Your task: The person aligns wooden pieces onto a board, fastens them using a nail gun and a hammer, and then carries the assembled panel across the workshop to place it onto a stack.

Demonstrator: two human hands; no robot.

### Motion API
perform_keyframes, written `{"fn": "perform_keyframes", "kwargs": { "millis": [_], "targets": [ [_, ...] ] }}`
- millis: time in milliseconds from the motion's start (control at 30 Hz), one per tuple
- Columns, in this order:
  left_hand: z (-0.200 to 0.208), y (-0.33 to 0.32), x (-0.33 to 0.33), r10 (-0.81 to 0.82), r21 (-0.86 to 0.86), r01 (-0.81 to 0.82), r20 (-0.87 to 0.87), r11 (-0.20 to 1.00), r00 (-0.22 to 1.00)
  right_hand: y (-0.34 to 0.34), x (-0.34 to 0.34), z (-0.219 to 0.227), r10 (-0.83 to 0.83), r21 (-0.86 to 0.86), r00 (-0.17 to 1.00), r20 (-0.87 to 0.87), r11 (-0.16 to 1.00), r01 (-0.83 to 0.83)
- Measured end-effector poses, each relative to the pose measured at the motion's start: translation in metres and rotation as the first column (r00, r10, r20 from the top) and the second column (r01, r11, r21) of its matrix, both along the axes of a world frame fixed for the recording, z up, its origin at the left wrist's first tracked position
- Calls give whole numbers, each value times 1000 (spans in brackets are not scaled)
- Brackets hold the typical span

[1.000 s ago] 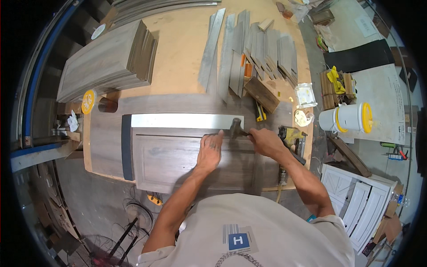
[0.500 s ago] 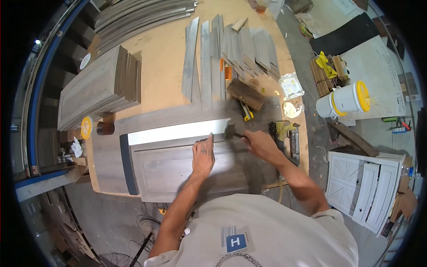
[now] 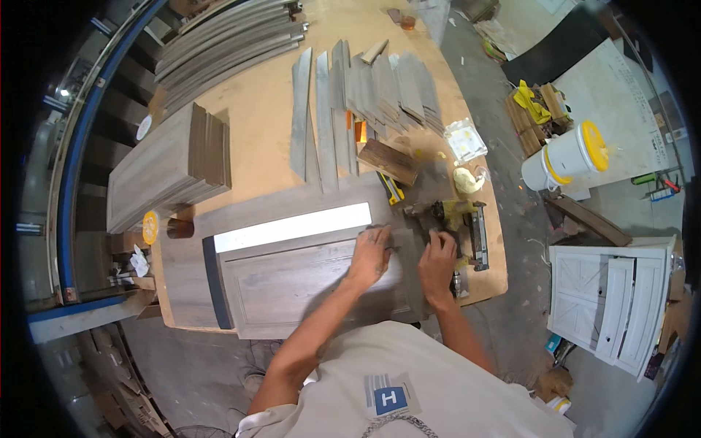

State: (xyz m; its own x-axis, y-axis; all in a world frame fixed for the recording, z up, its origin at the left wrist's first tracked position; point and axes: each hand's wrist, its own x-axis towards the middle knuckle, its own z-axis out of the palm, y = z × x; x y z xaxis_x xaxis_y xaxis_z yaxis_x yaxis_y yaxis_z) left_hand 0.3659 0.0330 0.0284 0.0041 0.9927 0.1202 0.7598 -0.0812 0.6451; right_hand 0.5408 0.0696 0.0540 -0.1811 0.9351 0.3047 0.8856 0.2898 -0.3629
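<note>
A grey wood-grain cabinet door [image 3: 307, 281] with a recessed panel lies on the table in front of me. A bright white strip [image 3: 296, 227] runs along its far edge, and a dark strip [image 3: 215, 281] crosses at its left end. My left hand [image 3: 371, 255] is over the door's far right part, fingers curled down; whatever they grip is hidden. My right hand [image 3: 439, 261] is by the door's right end, its fingers drawn together; their contents cannot be made out. Just beyond it lies a nail gun [image 3: 460, 214]. A yellow-and-black utility knife [image 3: 392, 190] rests past the white strip.
Grey wood strips [image 3: 394, 87] spread over the far table beside a brown block [image 3: 388, 160]. Stacked door panels [image 3: 164, 168] stand at left. A white tray [image 3: 465, 141] sits near the right table edge. White buckets [image 3: 566, 157] and a white cabinet [image 3: 612, 299] are off to the right.
My right hand has come nearer and let go of the dark-headed hammer it held. My left hand has moved right, past the end of the white strip.
</note>
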Motion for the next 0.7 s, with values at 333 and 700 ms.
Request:
{"fn": "perform_keyframes", "kwargs": {
  "millis": [333,700],
  "targets": [
    [19,-92,-97,690,100,-683,-66,723,721,-93,33,4,20,-585,997,-69,809,-57],
    [3,-237,-202,853,-120,-980,-483,158,196,-90,25,7,-43,-691,991,-130,720,-59]
  ]
}}
